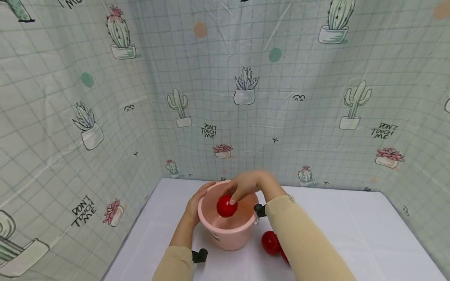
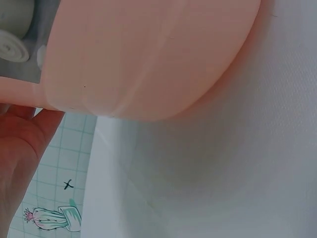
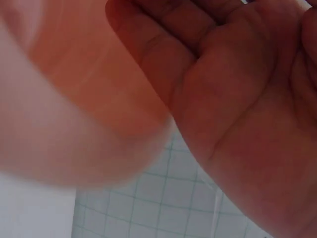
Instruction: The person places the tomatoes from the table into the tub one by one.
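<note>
**Red ball held over a pink bucket steadied from the side**

Red ball (image 1: 226,206) at the fingertips of the right hand (image 1: 246,185), which reaches down over the open mouth of the pink bucket (image 1: 228,234); the fingers curl onto the ball's top, so that it hangs just inside the rim. Left hand (image 1: 197,201) wraps the bucket's left wall and rim, apparently to keep it from sliding on the white table (image 1: 351,234). The ball thus lies between the two hands, under the right one. Two more red balls (image 1: 270,242) rest on the table just right of the bucket, partly hidden by the right sleeve. Cactus-print sheeting (image 1: 246,89) encloses the scene.
</note>
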Demonstrator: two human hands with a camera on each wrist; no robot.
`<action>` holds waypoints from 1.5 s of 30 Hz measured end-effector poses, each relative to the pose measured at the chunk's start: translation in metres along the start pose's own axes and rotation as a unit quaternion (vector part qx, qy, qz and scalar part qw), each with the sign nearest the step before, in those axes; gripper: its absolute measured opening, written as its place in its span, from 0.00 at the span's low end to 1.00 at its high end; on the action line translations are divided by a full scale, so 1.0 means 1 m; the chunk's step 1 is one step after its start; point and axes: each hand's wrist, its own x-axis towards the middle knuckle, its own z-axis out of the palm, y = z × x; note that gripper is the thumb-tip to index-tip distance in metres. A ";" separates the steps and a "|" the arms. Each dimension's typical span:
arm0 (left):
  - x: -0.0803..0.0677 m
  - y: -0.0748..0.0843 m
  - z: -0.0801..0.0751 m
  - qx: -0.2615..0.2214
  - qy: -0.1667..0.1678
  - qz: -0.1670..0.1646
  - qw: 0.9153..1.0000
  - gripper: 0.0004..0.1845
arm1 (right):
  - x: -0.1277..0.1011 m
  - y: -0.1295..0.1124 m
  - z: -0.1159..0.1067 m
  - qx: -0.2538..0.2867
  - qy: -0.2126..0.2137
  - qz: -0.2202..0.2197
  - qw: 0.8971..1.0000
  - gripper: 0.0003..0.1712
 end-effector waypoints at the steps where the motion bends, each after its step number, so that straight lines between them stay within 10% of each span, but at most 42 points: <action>1: 0.000 0.000 0.000 0.002 -0.001 0.000 1.000 0.27 | 0.002 -0.001 0.002 0.006 -0.006 0.008 1.000 0.23; 13: 0.002 -0.001 -0.001 -0.007 -0.001 0.005 1.000 0.28 | 0.016 -0.002 0.016 0.033 0.001 0.070 0.997 0.20; 27: 0.002 -0.001 0.000 -0.017 -0.009 0.016 1.000 0.27 | 0.002 0.001 0.008 -0.002 0.010 0.019 1.000 0.22; 45: 0.000 -0.001 0.001 -0.012 -0.003 0.016 1.000 0.26 | -0.139 0.098 0.034 -0.041 0.258 -0.005 0.965 0.18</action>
